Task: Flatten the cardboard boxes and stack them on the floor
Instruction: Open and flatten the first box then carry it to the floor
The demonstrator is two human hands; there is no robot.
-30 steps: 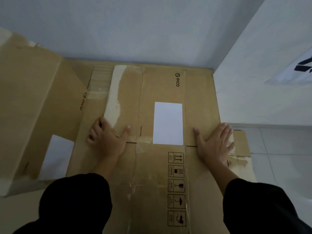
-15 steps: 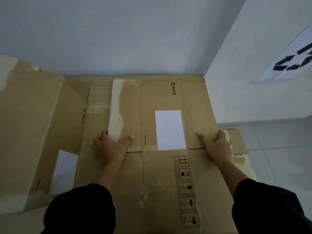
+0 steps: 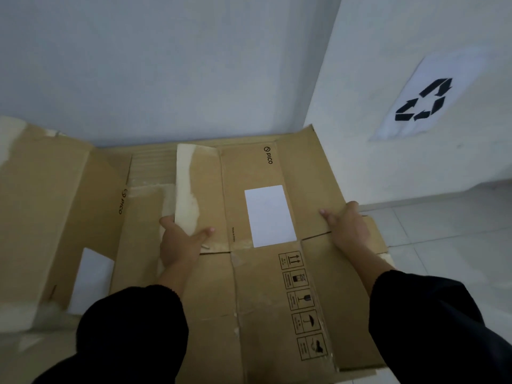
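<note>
Head view. A flattened brown cardboard box [image 3: 277, 286], printed "PICO" and bearing a white rectangular label [image 3: 270, 216] and a column of black handling symbols [image 3: 302, 303], lies on the floor in a room corner. Its far edge runs along the foot of the pale back wall [image 3: 166, 65], and its far right corner reaches the line where the back wall meets the white side wall [image 3: 388, 134].

The left hand [image 3: 180, 245] grips the left edge of the box's far panel, thumb on top and fingers tucked beneath. The right hand [image 3: 349, 228] grips the right edge of the same panel, thumb on top and fingers curled round the edge. Both arms wear black sleeves [image 3: 133, 333].

A further strip of brown cardboard [image 3: 379, 236] juts out from under the right edge, just beside the right hand. On the left, a second large brown cardboard sheet [image 3: 50, 203] with its own white label meets the box's left side and slopes upward away from it.

White tiled floor [image 3: 443, 245] shows to the right of the box, between its right edge and the side wall. A white paper sign with a black recycling symbol [image 3: 426, 101] hangs on that wall.
</note>
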